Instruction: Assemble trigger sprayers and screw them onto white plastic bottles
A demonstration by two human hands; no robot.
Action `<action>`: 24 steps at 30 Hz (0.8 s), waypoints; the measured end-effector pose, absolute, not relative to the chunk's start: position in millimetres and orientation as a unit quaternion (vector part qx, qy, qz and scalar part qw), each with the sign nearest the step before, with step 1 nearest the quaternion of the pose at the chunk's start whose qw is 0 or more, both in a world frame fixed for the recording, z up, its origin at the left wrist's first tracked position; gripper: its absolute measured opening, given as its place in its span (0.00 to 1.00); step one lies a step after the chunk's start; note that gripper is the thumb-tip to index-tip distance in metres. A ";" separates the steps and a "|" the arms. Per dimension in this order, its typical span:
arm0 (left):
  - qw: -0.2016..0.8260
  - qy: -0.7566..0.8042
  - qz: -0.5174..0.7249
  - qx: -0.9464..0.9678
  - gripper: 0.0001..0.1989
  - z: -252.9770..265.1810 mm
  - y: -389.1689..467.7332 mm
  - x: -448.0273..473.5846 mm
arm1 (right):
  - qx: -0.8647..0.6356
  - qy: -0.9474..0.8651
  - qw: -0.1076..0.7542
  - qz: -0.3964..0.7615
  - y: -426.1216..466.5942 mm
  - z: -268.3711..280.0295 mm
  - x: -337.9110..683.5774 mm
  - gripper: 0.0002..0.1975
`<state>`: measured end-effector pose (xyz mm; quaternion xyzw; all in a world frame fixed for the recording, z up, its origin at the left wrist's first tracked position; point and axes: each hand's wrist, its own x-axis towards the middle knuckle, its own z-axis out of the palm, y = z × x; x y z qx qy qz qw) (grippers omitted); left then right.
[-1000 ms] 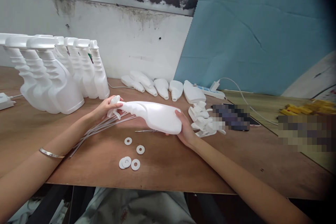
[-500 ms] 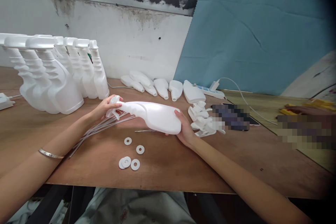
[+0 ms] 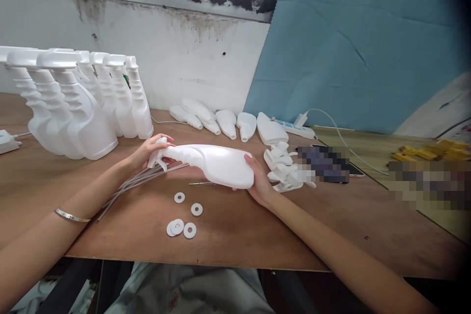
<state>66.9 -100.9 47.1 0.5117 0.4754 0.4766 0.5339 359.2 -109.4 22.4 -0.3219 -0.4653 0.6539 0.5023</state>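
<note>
Left hand (image 3: 147, 151): gripping a white spray head (image 3: 157, 156), trigger hanging down, at the neck end of the bottle.
Right hand (image 3: 261, 184): clasping the broad base of that same bottle, some fingers hiding underneath.
Bottle (image 3: 228, 167): lying sideways between both hands over the worktop (image 3: 312, 228), neck pointing left; whether it is touching the wood, I cannot tell.
Step, as I am judging it: spray head being fitted to the neck; how tightly it is sitting, not showing from here.
Next move, my reading: calling for the base to be staying firm while the left fingers are turning the head square.
Straws (image 3: 127, 187): fanning out below the left wrist.
Rings (image 3: 177, 226): five white ones resting nearer the person, two overlapping.
Spare spray heads (image 3: 289, 171): heaping up beyond the right hand.
Headless bottles (image 3: 246, 125): lying along the wall.
Fitted bottles (image 3: 93, 130): standing upright, far left.
</note>
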 end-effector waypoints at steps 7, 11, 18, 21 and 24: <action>0.502 0.524 0.429 0.538 0.20 43.9 -100.0 68.2 | -0.334 -0.468 0.498 0.649 -110.6 23.5 359.5 0.14; 0.508 0.497 0.450 0.541 0.21 45.8 -100.4 65.1 | -0.334 -0.464 0.502 0.649 -110.7 23.8 359.2 0.15; 0.508 0.502 0.485 0.505 0.20 48.4 -100.2 67.2 | -0.322 -0.473 0.511 0.642 -111.5 25.4 358.5 0.16; 0.552 0.497 0.476 0.472 0.18 50.4 -100.3 70.0 | -0.322 -0.479 0.526 0.625 -111.9 25.9 357.9 0.16; 0.603 0.486 0.452 0.441 0.14 51.8 -100.9 70.1 | -0.325 -0.483 0.540 0.607 -112.3 26.2 357.2 0.17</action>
